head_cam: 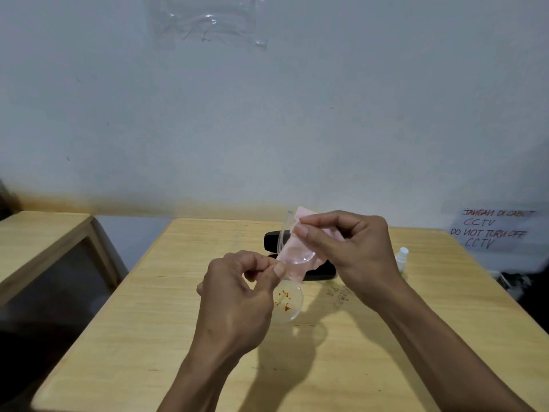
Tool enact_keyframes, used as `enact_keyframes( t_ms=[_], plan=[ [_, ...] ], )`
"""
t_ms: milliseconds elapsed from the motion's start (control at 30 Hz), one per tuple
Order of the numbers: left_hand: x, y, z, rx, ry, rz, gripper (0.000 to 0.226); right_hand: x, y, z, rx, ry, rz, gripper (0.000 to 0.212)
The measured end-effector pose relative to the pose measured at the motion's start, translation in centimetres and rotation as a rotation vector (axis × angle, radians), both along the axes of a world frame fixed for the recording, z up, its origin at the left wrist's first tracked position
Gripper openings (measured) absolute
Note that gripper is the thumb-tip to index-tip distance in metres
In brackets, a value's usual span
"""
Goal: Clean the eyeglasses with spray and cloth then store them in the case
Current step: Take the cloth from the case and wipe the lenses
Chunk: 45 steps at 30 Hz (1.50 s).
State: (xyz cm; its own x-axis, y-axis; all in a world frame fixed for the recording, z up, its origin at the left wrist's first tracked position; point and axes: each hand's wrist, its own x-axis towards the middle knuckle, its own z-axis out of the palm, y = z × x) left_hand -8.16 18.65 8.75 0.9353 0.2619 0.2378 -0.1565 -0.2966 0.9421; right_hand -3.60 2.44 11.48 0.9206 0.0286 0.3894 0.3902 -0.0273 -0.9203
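Clear-framed eyeglasses (287, 303) hang upright above the table, one lens over the other. The lower lens carries orange-brown smears. My left hand (240, 298) pinches the frame at the bridge between the two lenses. A pink cloth (292, 257) is wrapped over the upper lens, and my right hand (347, 248) presses it there with thumb and fingers. An open black case (274, 240) lies on the table behind my hands, partly hidden by them. A small white spray bottle (401, 257) stands to the right of my right wrist.
The work surface is a light wooden table (148, 337) against a pale wall. A second wooden table (44, 233) stands at the left with a gap between. A handwritten CCTV notice (493, 230) hangs at the right. Dark objects (517, 281) lie beyond the table's right edge.
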Motion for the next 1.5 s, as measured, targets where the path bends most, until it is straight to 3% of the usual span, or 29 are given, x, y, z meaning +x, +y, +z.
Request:
enact_keyframes(
  t_ms=[100,233,433,567,667,867,1100,1300,1500],
  plan=[
    [0.0,-0.6,0.0,0.024,-0.032,0.026,0.016,0.1,1.0,0.3,0.087,0.086,0.046,0.009],
    [0.2,-0.2,-0.5,-0.127,-0.002,0.009,0.011,0.0,1.0,0.1,0.032,0.112,0.087,0.010],
    [0.2,0.7,0.1,-0.274,-0.012,0.026,0.014,0.4,-0.4,-0.8,0.099,0.009,-0.090,0.011],
    [1.0,1.3,1.2,-0.449,-0.003,0.057,0.009,0.0,-0.9,-1.2,0.180,0.089,-0.076,0.025],
    [1.6,1.2,2.1,-0.508,0.011,0.060,0.008,-0.4,-0.2,-1.9,0.269,0.172,-0.001,0.019],
    [2.3,0.2,3.2,-0.516,-0.011,0.036,0.012,-1.8,2.3,-3.0,0.278,0.175,0.157,0.023],
    [2.1,-0.2,3.7,-0.542,-0.006,0.030,0.014,-2.2,3.0,-3.5,0.175,0.026,0.053,0.028],
    [2.4,-0.5,3.7,-0.543,0.010,0.054,0.013,-1.8,2.8,-3.6,0.095,-0.042,0.024,0.018],
    [2.7,0.1,3.7,-0.400,0.052,-0.036,0.011,-0.9,1.9,-3.1,0.107,-0.021,0.030,0.011]
  ],
)
